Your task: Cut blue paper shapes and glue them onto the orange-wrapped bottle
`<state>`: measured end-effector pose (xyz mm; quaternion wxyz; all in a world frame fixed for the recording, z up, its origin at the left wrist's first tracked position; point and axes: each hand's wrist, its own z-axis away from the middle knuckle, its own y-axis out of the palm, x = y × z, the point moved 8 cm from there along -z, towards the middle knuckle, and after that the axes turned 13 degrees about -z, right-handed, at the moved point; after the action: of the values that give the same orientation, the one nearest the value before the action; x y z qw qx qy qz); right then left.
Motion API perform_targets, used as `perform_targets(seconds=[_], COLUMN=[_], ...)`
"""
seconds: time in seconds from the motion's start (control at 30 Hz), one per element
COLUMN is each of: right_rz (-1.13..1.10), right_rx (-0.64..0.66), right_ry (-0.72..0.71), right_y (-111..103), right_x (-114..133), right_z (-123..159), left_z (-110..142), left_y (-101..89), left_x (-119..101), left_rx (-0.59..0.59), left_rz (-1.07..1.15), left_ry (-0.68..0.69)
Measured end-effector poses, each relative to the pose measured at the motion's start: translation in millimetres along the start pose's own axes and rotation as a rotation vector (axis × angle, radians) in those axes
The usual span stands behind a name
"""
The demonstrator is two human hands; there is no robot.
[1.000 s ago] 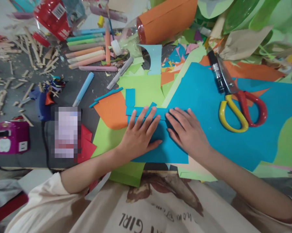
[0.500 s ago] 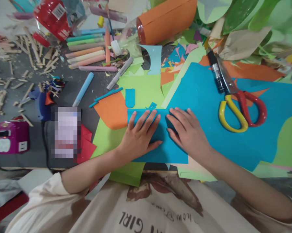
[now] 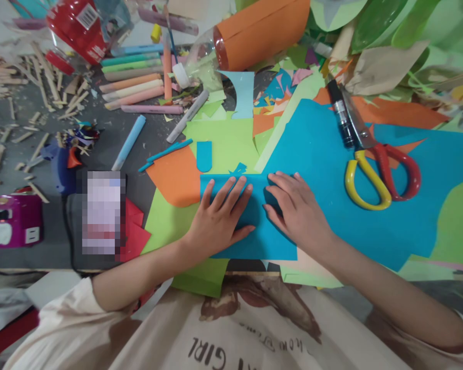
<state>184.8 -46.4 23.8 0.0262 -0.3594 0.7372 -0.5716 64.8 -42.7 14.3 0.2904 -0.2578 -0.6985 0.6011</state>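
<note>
A blue sheet of paper point(image 3: 262, 239) lies at the table's front edge, in front of me. My left hand point(image 3: 221, 213) rests on it palm down, fingers spread. At its right edge my right hand point(image 3: 296, 205) lies flat, fingers apart, near the top corner. Just beyond the fingertips are small blue paper scraps point(image 3: 239, 168) and a blue cut-out point(image 3: 204, 156) with a rounded end. A larger blue sheet point(image 3: 370, 231) extends under and beyond my right hand. Scissors point(image 3: 385, 177) with one yellow and one red handle lie on it beside a black pen point(image 3: 341, 113).
Left of my hands are a pixelated phone point(image 3: 102, 213), a blue glue gun point(image 3: 63, 167) and a purple box point(image 3: 15, 221). Several markers point(image 3: 134, 82), wood sticks and a plastic bottle wrapped in orange paper point(image 3: 264, 33) lie at the back. Green paper point(image 3: 162, 226) lies underneath.
Both hands stay flat in nearly the same place on the blue paper. The whole view has shifted very slightly; nothing was picked up or let go.
</note>
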Motion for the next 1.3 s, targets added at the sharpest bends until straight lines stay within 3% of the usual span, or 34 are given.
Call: perform_targets(seconds=[0.23, 0.47, 0.8, 1.03, 1.3], right_rz=[0.02, 0.075, -0.058, 0.022, -0.036], right_rx=[0.01, -0.004, 0.029, 0.049, 0.104], right_ry=[-0.003, -0.035, 0.009, -0.113, 0.008], right_y=[-1, -3, 0, -9, 3], right_x=[1, 3, -3, 19, 19], right_z=[-1, -4, 1, 1, 13], left_z=[0, 0, 0, -1, 1], left_y=[3.1, -1.2, 1.5, -1.4, 2.1], left_x=[-1, -2, -1, -1, -1], left_rx=[0.032, -0.026, 0.013, -0.034, 0.003], left_rz=[0.015, -0.027, 0.013, -0.015, 0.014], left_ry=[-0.004, 0.005, -0.006, -0.003, -0.012])
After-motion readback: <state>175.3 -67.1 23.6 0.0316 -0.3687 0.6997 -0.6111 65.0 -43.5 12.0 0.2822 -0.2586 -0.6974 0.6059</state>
